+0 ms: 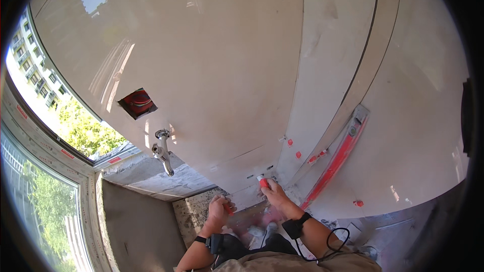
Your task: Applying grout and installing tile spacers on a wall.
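Both my hands are in front of me, low by the large beige tiled wall (217,70). My right hand (276,195) is closed on a small red piece with a whitish end (263,182), which looks like a tile levelling wedge and is close to the wall's lower edge. Further left, the fingers of my left hand (218,210) are curled around another small red piece (230,210), mostly covered, similar in colour to the wedges. Several red tile levelling wedges (298,154) sit at the tile joints to the right of my right hand.
A long red spirit level (337,158) leans on the wall at the right. A chrome tap (163,153) sticks out left of my hands, below a square cutout with wires (137,104). The window frame (55,158) stands at the left, beside a grey panel (141,221).
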`<act>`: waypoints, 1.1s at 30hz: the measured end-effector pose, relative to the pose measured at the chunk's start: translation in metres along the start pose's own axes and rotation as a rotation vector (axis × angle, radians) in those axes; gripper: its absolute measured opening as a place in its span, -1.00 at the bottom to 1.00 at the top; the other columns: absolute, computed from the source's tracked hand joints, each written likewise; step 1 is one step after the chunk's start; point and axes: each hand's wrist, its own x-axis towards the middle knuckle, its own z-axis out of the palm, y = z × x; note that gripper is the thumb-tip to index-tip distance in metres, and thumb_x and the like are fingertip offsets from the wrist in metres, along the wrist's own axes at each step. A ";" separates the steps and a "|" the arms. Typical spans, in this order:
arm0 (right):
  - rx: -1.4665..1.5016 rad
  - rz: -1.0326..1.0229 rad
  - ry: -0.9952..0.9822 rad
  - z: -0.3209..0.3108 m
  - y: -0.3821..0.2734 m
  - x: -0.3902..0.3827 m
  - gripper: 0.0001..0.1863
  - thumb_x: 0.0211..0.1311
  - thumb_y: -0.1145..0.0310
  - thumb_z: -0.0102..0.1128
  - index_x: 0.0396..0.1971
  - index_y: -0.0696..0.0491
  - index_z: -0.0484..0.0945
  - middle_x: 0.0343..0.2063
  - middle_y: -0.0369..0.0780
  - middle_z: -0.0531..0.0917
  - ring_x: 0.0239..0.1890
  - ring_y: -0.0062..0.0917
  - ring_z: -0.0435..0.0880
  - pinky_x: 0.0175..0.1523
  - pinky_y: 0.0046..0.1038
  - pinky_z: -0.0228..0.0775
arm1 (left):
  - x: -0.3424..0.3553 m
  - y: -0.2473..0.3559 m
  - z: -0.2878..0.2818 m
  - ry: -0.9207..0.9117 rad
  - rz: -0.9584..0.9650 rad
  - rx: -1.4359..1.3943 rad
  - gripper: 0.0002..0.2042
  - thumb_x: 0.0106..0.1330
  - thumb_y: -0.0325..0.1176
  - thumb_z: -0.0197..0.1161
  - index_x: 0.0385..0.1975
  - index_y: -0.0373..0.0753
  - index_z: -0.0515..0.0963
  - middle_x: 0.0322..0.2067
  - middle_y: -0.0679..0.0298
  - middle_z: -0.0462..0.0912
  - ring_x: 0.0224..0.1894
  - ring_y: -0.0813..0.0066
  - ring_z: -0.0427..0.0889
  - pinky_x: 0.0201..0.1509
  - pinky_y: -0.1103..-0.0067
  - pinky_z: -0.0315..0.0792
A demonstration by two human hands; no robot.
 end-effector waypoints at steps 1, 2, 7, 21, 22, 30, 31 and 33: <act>-0.025 0.025 0.045 -0.002 -0.003 0.004 -0.69 0.20 0.41 0.07 -0.05 0.15 0.44 -0.45 -0.27 0.60 -0.50 -0.64 0.57 -0.45 -0.52 0.39 | 0.008 0.000 -0.008 -0.004 -0.043 0.053 -0.89 0.09 -0.59 -0.04 -0.43 -0.21 0.33 -0.53 0.16 0.42 -0.57 0.24 0.47 -0.56 0.33 0.38; -0.067 0.109 0.112 -0.005 -0.007 0.012 -0.67 0.12 0.44 0.06 -0.07 0.16 0.44 -0.46 -0.28 0.60 -0.48 -0.65 0.56 -0.47 -0.54 0.35 | 0.016 0.001 -0.017 0.009 -0.108 0.045 -0.92 0.08 -0.57 -0.01 -0.49 -0.19 0.35 -0.54 0.18 0.42 -0.59 0.30 0.43 -0.60 0.37 0.31; 0.013 0.014 0.338 0.009 -0.009 0.066 -0.52 0.05 0.43 0.05 0.04 0.22 0.38 -0.52 -0.30 0.53 -0.56 -0.61 0.48 -0.50 -0.51 0.29 | 0.028 0.007 -0.052 -0.016 -0.259 0.142 -0.94 0.12 -0.42 0.03 -0.55 -0.21 0.39 -0.62 0.24 0.38 -0.61 0.37 0.39 -0.57 0.44 0.28; -0.042 -0.007 0.487 0.108 0.010 0.132 -0.21 0.02 0.40 0.08 0.30 0.17 0.03 -0.55 -0.11 0.56 -0.59 -0.36 0.56 -0.48 -0.33 0.40 | 0.003 0.082 -0.245 0.367 -0.133 0.190 -0.93 0.12 -0.38 0.01 -0.55 -0.17 0.40 -0.69 0.27 0.37 -0.73 0.32 0.38 -0.74 0.38 0.32; -0.041 -0.003 0.491 0.112 0.023 0.134 -0.21 0.02 0.40 0.08 0.30 0.17 0.03 -0.55 -0.11 0.56 -0.59 -0.36 0.56 -0.48 -0.33 0.40 | 0.004 0.084 -0.242 0.367 -0.137 0.193 -0.93 0.12 -0.38 0.01 -0.55 -0.17 0.40 -0.69 0.27 0.37 -0.73 0.32 0.38 -0.74 0.38 0.32; -0.321 -0.077 0.232 0.138 0.043 0.112 -0.14 0.07 0.32 0.09 0.38 0.05 -0.09 -0.53 -0.04 0.59 -0.50 -0.24 0.60 -0.39 -0.29 0.42 | 0.012 0.085 -0.154 0.133 -0.018 0.193 -0.94 0.16 -0.46 0.01 -0.53 -0.18 0.39 -0.63 0.27 0.42 -0.67 0.36 0.44 -0.68 0.42 0.37; -0.373 -0.074 0.161 0.128 0.044 0.107 -0.21 0.05 0.30 0.11 0.34 0.10 0.10 -0.53 0.03 0.60 -0.46 -0.10 0.62 -0.34 -0.19 0.42 | 0.011 0.085 -0.138 0.084 0.009 0.232 -0.95 0.16 -0.48 0.01 -0.51 -0.19 0.39 -0.63 0.28 0.42 -0.67 0.37 0.44 -0.67 0.43 0.37; -0.528 -0.158 -0.023 0.110 0.044 0.103 -0.36 0.08 0.18 0.11 0.18 0.11 0.29 -0.53 0.00 0.60 -0.45 -0.13 0.62 -0.31 -0.19 0.41 | 0.006 0.085 -0.119 0.096 0.015 0.236 -0.96 0.16 -0.50 0.03 -0.50 -0.21 0.37 -0.64 0.29 0.39 -0.67 0.40 0.42 -0.67 0.45 0.35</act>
